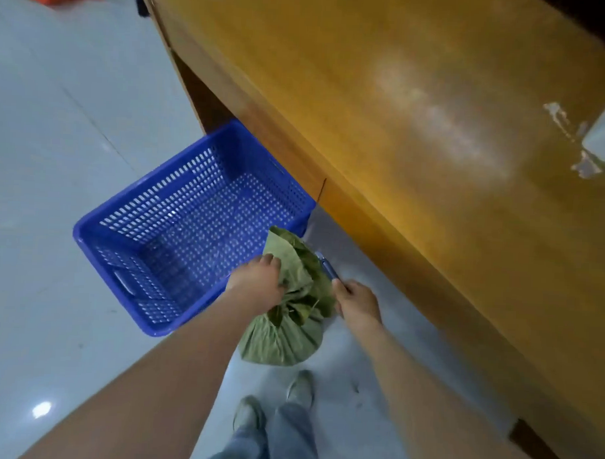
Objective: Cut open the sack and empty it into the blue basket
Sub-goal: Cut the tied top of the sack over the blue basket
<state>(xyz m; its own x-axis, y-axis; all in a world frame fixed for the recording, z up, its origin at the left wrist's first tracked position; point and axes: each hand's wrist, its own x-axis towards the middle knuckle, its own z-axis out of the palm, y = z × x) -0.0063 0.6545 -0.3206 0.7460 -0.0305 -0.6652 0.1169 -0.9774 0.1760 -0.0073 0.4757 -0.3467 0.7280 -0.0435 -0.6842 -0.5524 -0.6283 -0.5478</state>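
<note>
Left hand (258, 282) grip closed on gathered top of green sack (291, 318). Right hand (357, 301) grip closed on blue-handled cutter (327, 266), touching sack just right of left grip. Sack bottom on floor (55, 186). Blue basket (98, 229) just left of left grip, beside wooden surface (435, 131).

— What have you got on?

— No sleeves: both my arms are bare down to my left hand (258, 282) and my right hand (358, 301). Faded blue jeans (280, 438), loose at the ankle, and pale grey-green shoes (300, 389).

— Rings, a watch?

— None showing.
</note>
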